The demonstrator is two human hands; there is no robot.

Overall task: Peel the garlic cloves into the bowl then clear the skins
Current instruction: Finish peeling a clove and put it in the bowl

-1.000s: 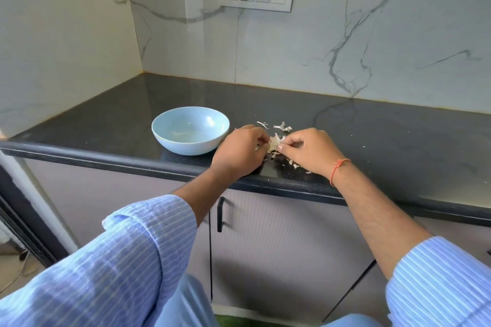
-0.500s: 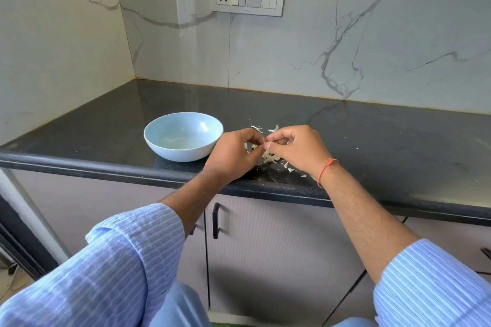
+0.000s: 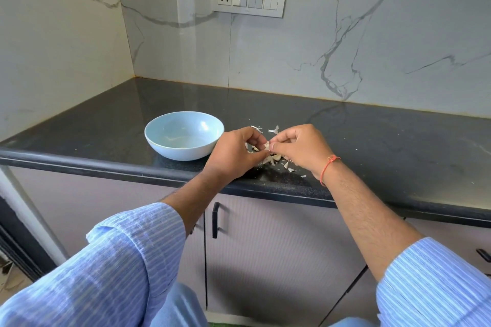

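Here the left hand and right hand meet just right of the pale blue bowl, fingers of both curled and pinching a small garlic clove between them above the dark bench. Loose skins lie on the bench beneath and just behind the hands. The bowl stands near the bench's front edge.

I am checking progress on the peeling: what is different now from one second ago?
Little changed. Both hands, left hand and right hand, lifted slightly off the counter and keep pinching a garlic piece between them. The bowl and the skins stayed in place.
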